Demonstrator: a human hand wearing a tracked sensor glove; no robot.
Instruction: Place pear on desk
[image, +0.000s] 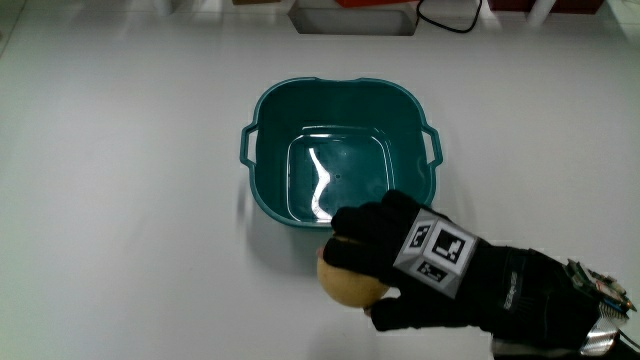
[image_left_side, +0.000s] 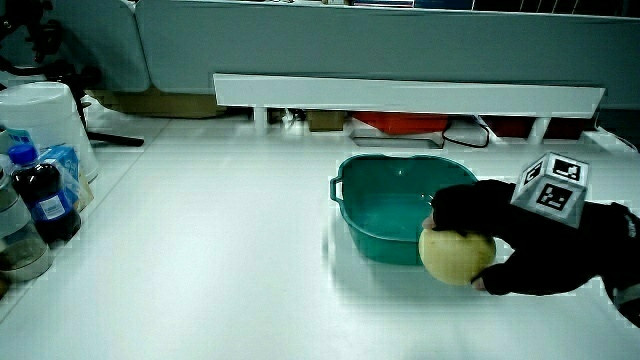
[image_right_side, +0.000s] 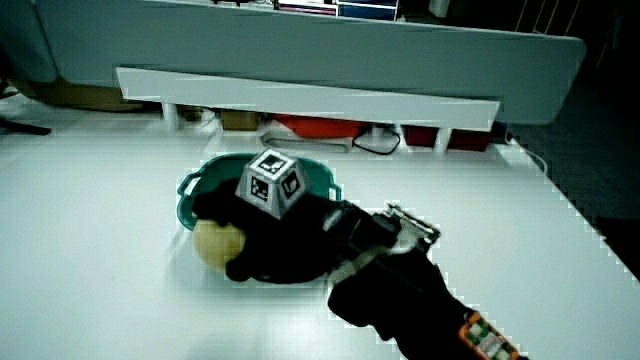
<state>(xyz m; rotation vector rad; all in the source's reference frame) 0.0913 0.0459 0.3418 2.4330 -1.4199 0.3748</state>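
A pale yellow pear (image: 352, 283) sits low at the table surface, just outside the teal basin (image: 275, 130), on the side nearer the person. The gloved hand (image: 400, 262) is curled over the pear with its fingers wrapped around it. In both side views the pear (image_left_side: 455, 256) (image_right_side: 215, 242) shows beside the basin's wall (image_left_side: 352, 222) (image_right_side: 192, 190), with the hand (image_left_side: 480, 218) (image_right_side: 260, 235) on top of it. The basin holds nothing I can see. Whether the pear touches the table I cannot tell.
Bottles (image_left_side: 38, 200) and a white container (image_left_side: 45, 125) stand at the table's edge in a side view. A low white partition (image_left_side: 400, 95) (image_right_side: 300, 100) with cables and a red thing under it runs along the table's farther edge.
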